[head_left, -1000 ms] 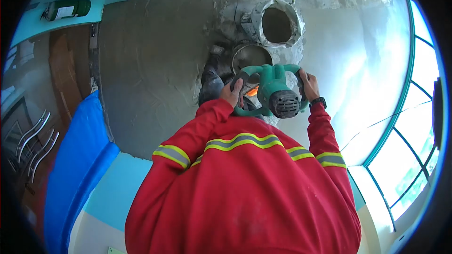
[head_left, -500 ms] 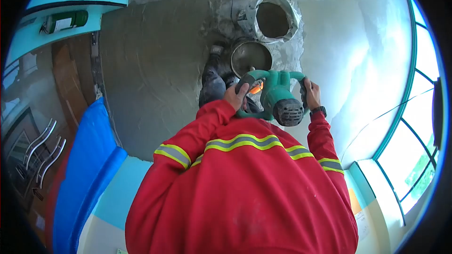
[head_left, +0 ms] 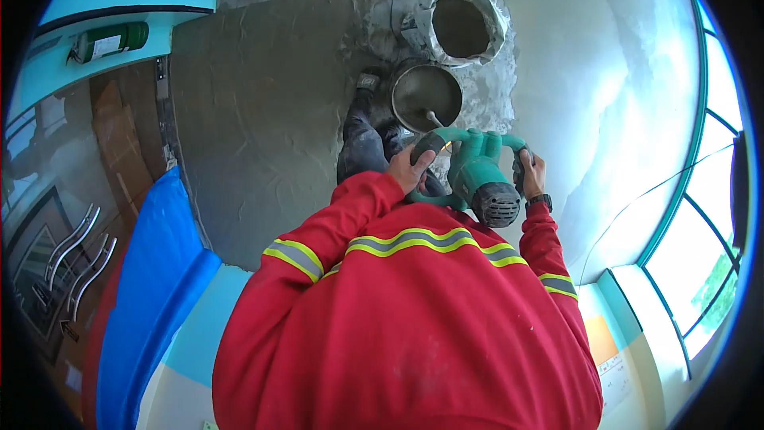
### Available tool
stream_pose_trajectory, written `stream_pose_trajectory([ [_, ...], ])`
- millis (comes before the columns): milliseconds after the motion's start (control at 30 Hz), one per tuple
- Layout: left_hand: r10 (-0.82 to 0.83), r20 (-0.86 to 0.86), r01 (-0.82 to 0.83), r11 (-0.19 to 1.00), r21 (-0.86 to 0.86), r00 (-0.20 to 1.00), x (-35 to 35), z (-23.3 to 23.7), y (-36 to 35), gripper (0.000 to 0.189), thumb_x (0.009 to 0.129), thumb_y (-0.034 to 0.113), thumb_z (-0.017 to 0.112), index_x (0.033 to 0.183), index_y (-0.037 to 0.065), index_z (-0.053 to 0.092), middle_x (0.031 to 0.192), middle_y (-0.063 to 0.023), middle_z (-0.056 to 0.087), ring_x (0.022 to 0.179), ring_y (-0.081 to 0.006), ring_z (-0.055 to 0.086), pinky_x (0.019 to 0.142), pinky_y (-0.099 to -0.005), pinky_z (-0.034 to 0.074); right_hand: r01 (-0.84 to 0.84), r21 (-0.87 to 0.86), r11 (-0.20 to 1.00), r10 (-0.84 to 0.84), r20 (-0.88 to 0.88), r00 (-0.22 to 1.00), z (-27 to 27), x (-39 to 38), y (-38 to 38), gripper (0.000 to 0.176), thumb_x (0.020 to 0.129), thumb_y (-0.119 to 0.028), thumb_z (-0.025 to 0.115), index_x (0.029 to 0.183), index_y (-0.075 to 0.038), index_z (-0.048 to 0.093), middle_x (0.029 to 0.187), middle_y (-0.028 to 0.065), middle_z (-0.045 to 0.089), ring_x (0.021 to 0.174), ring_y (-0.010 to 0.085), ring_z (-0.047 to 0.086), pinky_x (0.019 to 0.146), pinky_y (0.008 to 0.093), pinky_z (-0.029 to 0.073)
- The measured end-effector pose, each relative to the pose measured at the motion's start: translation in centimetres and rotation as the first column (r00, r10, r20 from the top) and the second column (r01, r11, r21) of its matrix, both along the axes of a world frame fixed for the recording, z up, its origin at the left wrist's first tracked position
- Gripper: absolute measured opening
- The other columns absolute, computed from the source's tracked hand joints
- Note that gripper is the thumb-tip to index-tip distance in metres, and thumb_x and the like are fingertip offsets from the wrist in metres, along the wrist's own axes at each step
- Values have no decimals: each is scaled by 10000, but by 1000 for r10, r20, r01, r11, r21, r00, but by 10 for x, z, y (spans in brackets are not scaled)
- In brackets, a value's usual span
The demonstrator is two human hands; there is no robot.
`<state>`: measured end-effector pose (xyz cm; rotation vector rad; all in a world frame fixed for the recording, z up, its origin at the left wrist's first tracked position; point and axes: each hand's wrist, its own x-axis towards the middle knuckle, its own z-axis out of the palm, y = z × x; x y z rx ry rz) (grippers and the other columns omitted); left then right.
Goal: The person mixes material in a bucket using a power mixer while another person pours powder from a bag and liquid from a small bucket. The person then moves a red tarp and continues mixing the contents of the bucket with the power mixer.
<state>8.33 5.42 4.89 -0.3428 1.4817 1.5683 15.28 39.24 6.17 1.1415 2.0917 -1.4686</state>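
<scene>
- The left hand [head_left: 411, 167] closes around the nine o'clock handle of the green mixer [head_left: 480, 175].
- The right hand [head_left: 532, 173], with a watch [head_left: 539, 201] on its wrist, grips the three o'clock handle.
- The mixer's shaft [head_left: 434, 119] slants toward eleven o'clock into a bucket [head_left: 426, 96] of grey mortar.
- An open sack [head_left: 461, 25] sits just beyond the bucket at one o'clock.
- A green bottle [head_left: 111, 38] lies on a ledge, well apart at ten o'clock.

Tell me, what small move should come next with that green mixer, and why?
Probably ease the green mixer upright over the middle of the bucket. The left hand and right hand each grip a handle, the tool leans, and its shaft enters the grey mix close to the near rim.
</scene>
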Motion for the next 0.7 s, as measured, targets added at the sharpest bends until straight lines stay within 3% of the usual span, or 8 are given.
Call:
stream_pose_trajectory([
  [300, -23, 50, 17, 994, 107, 998, -1, -25, 7, 639, 832, 609, 639, 1034, 11, 536, 587, -48, 539, 436, -151, 539, 416, -305, 455, 7, 108, 994, 2, -82, 997, -42, 33, 11, 554, 899, -542, 577, 811, 4, 612, 621, 18, 524, 471, 113, 496, 417, 290, 401],
  [533, 16, 121, -38, 983, 182, 993, -18, -21, 1, 557, 863, 575, 625, 995, 41, 541, 581, -42, 526, 412, -144, 507, 404, -293, 427, 162, 36, 986, -160, -34, 986, -14, 35, -20, 596, 899, -570, 568, 778, 13, 601, 587, 15, 503, 481, 109, 500, 423, 300, 397],
  [633, -67, 139, 42, 983, 177, 988, -33, -16, -2, 544, 872, 573, 616, 991, 46, 549, 577, -42, 525, 408, -143, 507, 394, -292, 423, 165, 138, 977, -155, -75, 985, -27, 50, -26, 576, 909, -543, 573, 776, 17, 593, 564, 11, 488, 475, 108, 489, 434, 310, 393],
  [700, -102, 140, 82, 986, 145, 985, -39, -13, -1, 534, 876, 567, 615, 981, 47, 553, 575, -41, 524, 406, -142, 506, 386, -290, 420, 194, 88, 977, -190, -53, 980, -28, 57, -31, 570, 905, -559, 560, 804, 0, 600, 599, 7, 498, 474, 111, 497, 421, 291, 390],
])
